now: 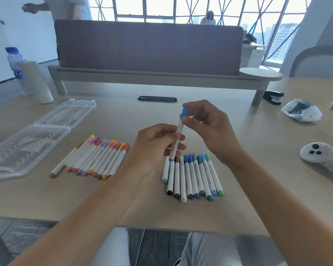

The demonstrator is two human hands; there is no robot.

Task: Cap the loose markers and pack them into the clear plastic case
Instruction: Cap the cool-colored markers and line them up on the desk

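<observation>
The clear case [33, 139] lies wide open at the left of the table [258, 198], both halves flat, and as far as I can see there's only the molded slots inside, no markers in either half.

Just right of the case there's a warm-colour bunch [93, 157] of markers (yellow, pink, orange, purple, brown), all lying side by side at a slant and touching each other. Near the middle, under the hands, sits a cool bunch [192, 175]: blues, greens, grey, black and a white one, also packed side by side.

Both hands are up over the cool bunch working one blue marker [178, 135], held nearly upright. The left hand [156, 143] has its fingers curled round the lower barrel. The right hand [210, 123] pinches the blue cap [185, 111] at the top end between thumb and fingertips, other fingers loosely bent. Can't tell if the cap is fully seated.

Other stuff: a water bottle [15, 64] and a paper roll [37, 81] at the far left, a stapler [273, 96] and a plastic bag [301, 112] far right, and a white controller [319, 152] near the right edge.
</observation>
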